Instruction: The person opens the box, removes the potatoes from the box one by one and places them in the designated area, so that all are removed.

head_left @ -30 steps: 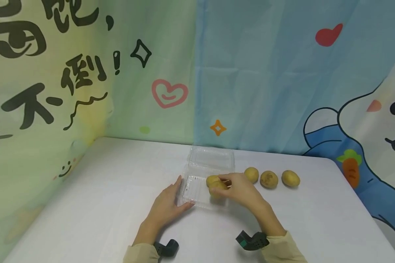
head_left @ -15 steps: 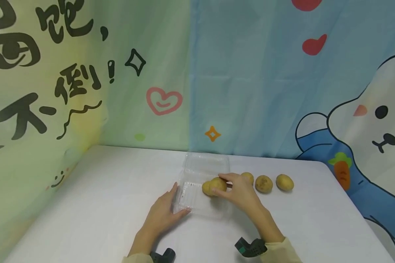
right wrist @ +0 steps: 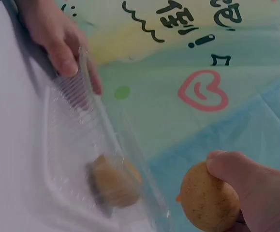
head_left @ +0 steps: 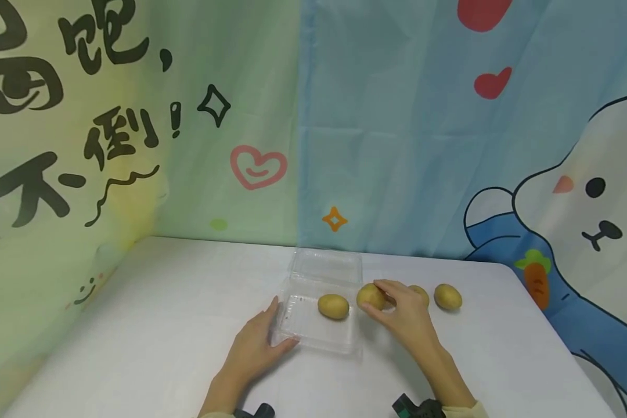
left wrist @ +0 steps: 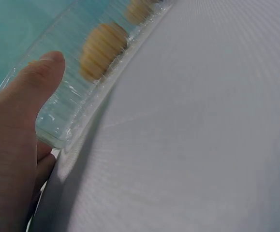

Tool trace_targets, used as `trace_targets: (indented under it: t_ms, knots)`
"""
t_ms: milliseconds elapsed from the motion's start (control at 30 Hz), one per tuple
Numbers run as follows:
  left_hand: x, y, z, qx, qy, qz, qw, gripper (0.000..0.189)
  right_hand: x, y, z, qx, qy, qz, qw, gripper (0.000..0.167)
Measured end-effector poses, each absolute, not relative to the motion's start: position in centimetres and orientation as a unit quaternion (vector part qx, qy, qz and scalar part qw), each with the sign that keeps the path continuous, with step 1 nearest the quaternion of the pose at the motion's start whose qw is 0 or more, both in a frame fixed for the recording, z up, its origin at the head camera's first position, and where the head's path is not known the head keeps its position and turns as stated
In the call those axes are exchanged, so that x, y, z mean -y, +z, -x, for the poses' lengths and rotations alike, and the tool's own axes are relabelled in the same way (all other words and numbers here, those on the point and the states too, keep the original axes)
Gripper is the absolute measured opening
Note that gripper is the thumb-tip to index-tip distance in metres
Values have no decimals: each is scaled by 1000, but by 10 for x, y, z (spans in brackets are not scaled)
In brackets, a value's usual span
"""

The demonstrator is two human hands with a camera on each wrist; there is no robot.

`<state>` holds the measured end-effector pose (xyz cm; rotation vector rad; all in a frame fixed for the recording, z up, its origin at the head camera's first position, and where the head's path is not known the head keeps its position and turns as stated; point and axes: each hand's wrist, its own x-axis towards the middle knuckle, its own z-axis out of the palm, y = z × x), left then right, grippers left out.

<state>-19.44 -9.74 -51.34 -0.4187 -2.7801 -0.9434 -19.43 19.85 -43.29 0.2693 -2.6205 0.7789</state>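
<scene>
In the head view a clear plastic clamshell box lies on the table with its lid folded back. One potato sits inside its base. My left hand rests against the box's near left corner, fingers straight along the left side and thumb against the front wall. Just beyond the box's right side, my right hand pinches a second potato between thumb and fingers. The right wrist view shows this held potato beside the box, with the thumb on its upper edge.
More potatoes stand in a row on the white table right of the box. One potato is partly hidden by my right hand, and another potato lies farther right. A printed curtain hangs behind the table.
My right hand has moved right with its potato, from over the box to beyond its right side. The other potato stays in the box. My left hand keeps its place, and the head view has tilted slightly.
</scene>
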Motion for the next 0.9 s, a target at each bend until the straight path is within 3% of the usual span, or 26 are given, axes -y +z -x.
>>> trace_targets:
  t_ms: [600, 767, 900]
  knots:
    - [98, -514, 195, 934, -318, 141, 83, 95, -250, -469, 169, 918, 260, -75, 291, 53]
    - [97, -512, 194, 933, -318, 144, 82, 94, -258, -475, 167, 920, 238, -82, 299, 52]
    - [96, -512, 194, 932, -321, 144, 86, 94, -263, -483, 167, 929, 238, -80, 273, 51]
